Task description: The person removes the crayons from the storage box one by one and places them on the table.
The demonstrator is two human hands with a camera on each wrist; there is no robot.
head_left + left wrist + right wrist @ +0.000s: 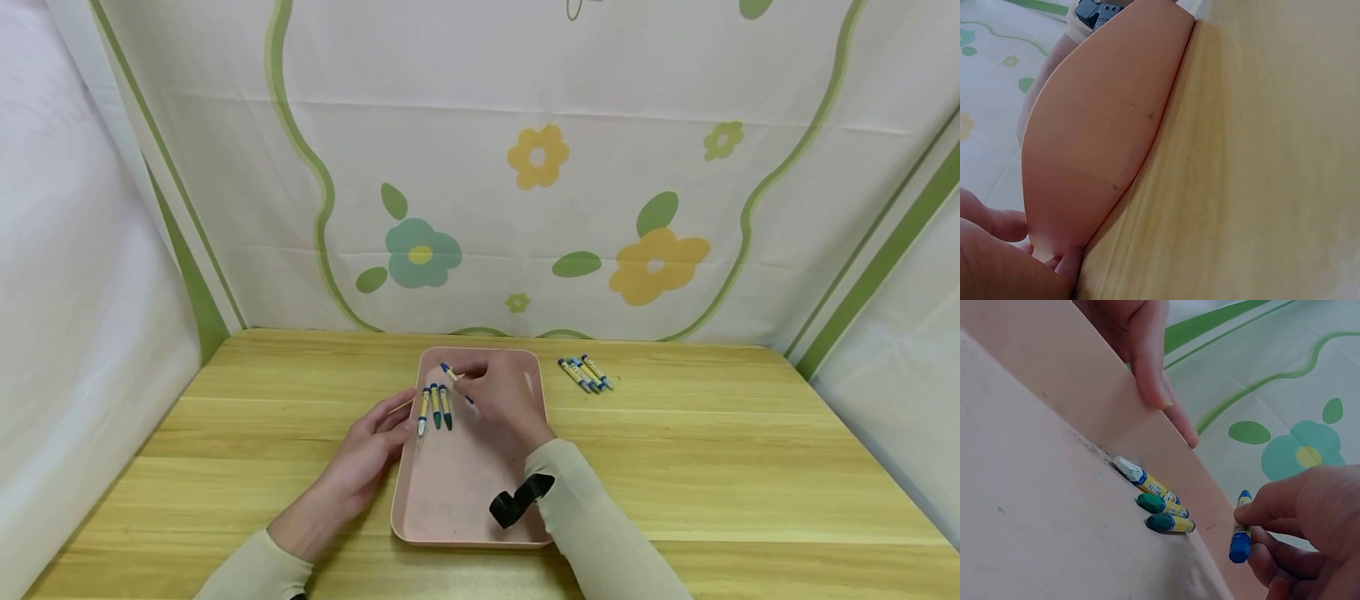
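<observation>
Two hands: both work at a shallow pink plastic tray [450,500] with rounded corners, lying on a pale wooden surface [750,467] with straight lengthwise grain.
Left hand [365,462]: nearest the viewer; it rests on the surface at the tray's left rim, fingers [1150,362] extended and relaxed, tips touching the rim's outer wall, holding nothing.
Right hand [504,396]: over the far half of the tray; its thumb and fingers [1272,506] are curled, pinching a blue paper-wrapped wax crayon [1240,534] near its middle, blue tip free.
Held crayon, position: above the tray floor, just right of the laid row, tilted; not yet touching the tray, as far as the views show.
Laid row: three short crayons [435,407] lie side by side on the tray floor close to the left wall, one white-tipped, two green-tipped, all with yellow-and-blue paper sleeves.
Step in hand (judged): placing a fourth crayon beside the row.
Next move (judged): lowering the held crayon parallel to the row and loosening the pinch without nudging its neighbours.
Far supply: a small cluster of similar crayons [586,374] lies on the surface right of the tray, well apart from both hands.
Backdrop: white cloth printed with flowers [660,262] and green lines.
</observation>
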